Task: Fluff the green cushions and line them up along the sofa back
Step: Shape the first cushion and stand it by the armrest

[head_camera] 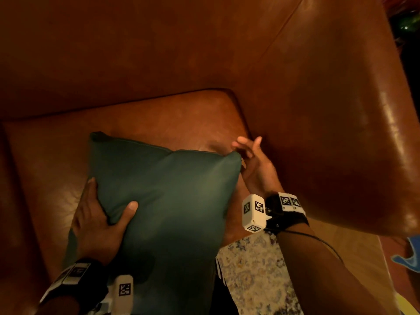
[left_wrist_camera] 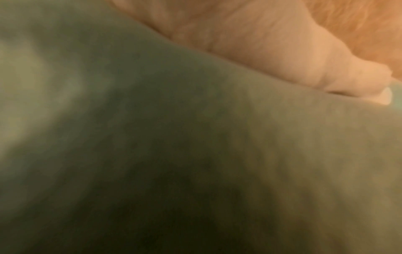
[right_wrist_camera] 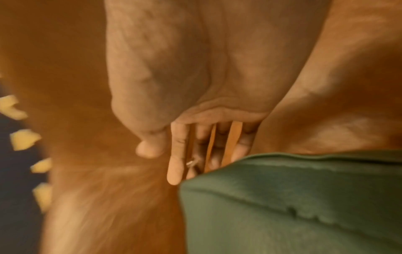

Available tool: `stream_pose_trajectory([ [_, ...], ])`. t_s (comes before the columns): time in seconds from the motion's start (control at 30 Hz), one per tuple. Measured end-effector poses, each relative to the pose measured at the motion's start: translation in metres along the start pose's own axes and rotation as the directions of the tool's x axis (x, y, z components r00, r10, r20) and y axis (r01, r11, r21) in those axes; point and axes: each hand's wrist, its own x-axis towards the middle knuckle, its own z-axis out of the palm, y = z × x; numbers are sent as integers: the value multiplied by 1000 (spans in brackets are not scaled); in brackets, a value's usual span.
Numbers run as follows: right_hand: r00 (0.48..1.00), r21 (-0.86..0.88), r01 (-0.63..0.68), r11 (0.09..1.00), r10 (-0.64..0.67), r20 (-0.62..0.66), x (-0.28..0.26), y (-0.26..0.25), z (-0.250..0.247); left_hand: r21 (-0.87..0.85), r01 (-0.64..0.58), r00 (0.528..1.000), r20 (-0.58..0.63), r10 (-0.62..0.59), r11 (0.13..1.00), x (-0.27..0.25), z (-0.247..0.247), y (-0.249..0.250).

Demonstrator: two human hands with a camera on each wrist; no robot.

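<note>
A dark green cushion (head_camera: 163, 201) lies on the brown leather sofa seat (head_camera: 159, 114), its near end over the seat's front edge. My left hand (head_camera: 102, 223) grips its left edge, thumb on top and fingers beneath. The left wrist view is blurred and filled by the green cushion (left_wrist_camera: 174, 137) with a thumb (left_wrist_camera: 282, 56) on it. My right hand (head_camera: 252, 160) is beside the cushion's far right corner with fingers straight and spread, holding nothing. In the right wrist view the right hand (right_wrist_camera: 195, 154) has its fingertips just behind the cushion's corner (right_wrist_camera: 282, 197). Only one cushion is in view.
The sofa back (head_camera: 136, 53) runs along the top, and the thick armrest (head_camera: 341, 133) rises at the right, close to my right hand. A patterned rug (head_camera: 254, 276) covers the floor at lower right. A blue object (head_camera: 406, 258) lies at the right edge.
</note>
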Motion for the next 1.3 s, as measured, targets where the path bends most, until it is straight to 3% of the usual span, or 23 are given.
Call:
stream_pose_trajectory([
  [0.07,994,-205,108,973,-100,48,4,1,1,-2,-6,1000,1,6,1000,0,0,-1],
  [0.13,981,-473,191,860,-158,110,8,6,8,3,-12,1000,-5,12,1000,0,1,-1],
  [0.23,981,-664,185,725,-180,77,13,7,32,9,-31,1000,1,31,999,2,-1,-3],
  [0.3,981,-636,184,750,-181,70,16,6,41,7,-15,1000,12,15,1000,2,-2,-4],
  [0.43,995,-181,58,982,-72,-67,23,-3,36,0,4,1000,5,-4,1000,-3,-1,-1],
  [0.5,988,-39,36,999,-41,-146,32,-7,34,0,-2,1000,-1,2,1000,-3,0,-1],
  [0.73,965,20,35,999,-28,-260,35,-10,27,-17,14,1000,8,-13,1000,2,0,-5],
  [0.87,970,-98,35,995,-58,-237,23,1,32,-4,16,1000,-7,-16,1000,1,1,-1],
  [0.97,964,-39,16,999,-26,-266,28,-1,45,3,18,1000,-5,-18,1000,0,2,-1],
  [1.1,872,35,31,999,-10,-490,37,1,46,-5,33,999,-10,-33,999,1,3,3],
  [1.2,842,37,6,999,15,-539,37,-4,47,-4,41,999,-10,-41,999,-1,4,3],
  [1.23,852,-37,13,999,-30,-522,39,-8,45,-8,45,999,-9,-46,999,0,4,2],
  [1.27,872,-219,12,976,-118,-476,39,-12,43,-12,49,999,-7,-49,999,0,3,2],
  [1.3,898,-473,7,881,-213,-385,39,-14,39,-16,50,999,-7,-50,999,0,3,3],
])
